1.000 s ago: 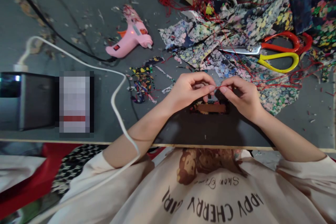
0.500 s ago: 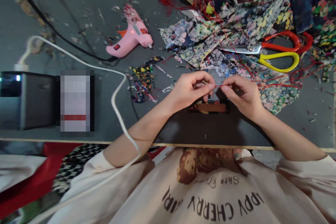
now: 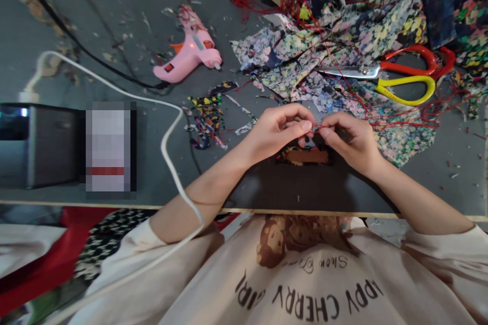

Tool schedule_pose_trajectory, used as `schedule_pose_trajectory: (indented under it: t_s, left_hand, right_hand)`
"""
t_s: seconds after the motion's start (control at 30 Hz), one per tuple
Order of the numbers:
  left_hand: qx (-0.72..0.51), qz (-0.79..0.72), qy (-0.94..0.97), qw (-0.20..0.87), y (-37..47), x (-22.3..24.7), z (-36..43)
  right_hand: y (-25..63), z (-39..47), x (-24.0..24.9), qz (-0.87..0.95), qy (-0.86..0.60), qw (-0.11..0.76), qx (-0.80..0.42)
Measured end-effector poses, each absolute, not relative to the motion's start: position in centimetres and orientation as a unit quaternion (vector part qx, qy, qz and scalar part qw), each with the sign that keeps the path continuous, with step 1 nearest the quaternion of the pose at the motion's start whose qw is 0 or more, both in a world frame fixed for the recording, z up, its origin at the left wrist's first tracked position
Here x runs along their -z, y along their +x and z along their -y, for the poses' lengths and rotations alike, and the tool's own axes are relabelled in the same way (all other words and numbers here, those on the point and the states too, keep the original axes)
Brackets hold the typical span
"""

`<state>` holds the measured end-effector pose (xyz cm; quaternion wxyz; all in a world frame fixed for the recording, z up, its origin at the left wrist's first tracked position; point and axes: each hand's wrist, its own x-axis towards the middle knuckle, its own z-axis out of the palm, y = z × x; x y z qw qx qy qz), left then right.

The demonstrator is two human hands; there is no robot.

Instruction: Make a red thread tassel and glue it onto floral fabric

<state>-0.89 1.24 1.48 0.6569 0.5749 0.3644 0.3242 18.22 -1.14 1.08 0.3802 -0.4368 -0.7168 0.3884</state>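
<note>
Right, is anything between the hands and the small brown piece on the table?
Nothing visible but the red thread that the left hand and right hand pinch, just beyond the small brown piece. The scissors and pink glue gun lie farther out, off that path.

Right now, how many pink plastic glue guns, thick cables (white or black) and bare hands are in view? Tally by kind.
Pink plastic glue gun: 1
Thick cables, white and black: 2
Bare hands, left and right: 2
Total: 5

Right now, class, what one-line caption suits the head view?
Left hand and right hand pinch red thread, with scissors lying on flowered cloth.
</note>
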Motion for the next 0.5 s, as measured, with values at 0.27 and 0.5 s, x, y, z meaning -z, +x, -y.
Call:
schedule_pose_trajectory:
  t_s: [0.27,0.5]
  left_hand:
    - [-0.343,-0.344,0.564,0.668,-1.09,-0.98,-1.37]
    - [-0.303,-0.355,0.606,0.644,-1.01,-1.53,-1.22]
  right_hand:
    - [18.43,1.21,-1.0,0.739,-0.396,0.37,-0.4]
    - [18.41,1.11,-1.19,0.738,-0.397,0.369,-0.402]
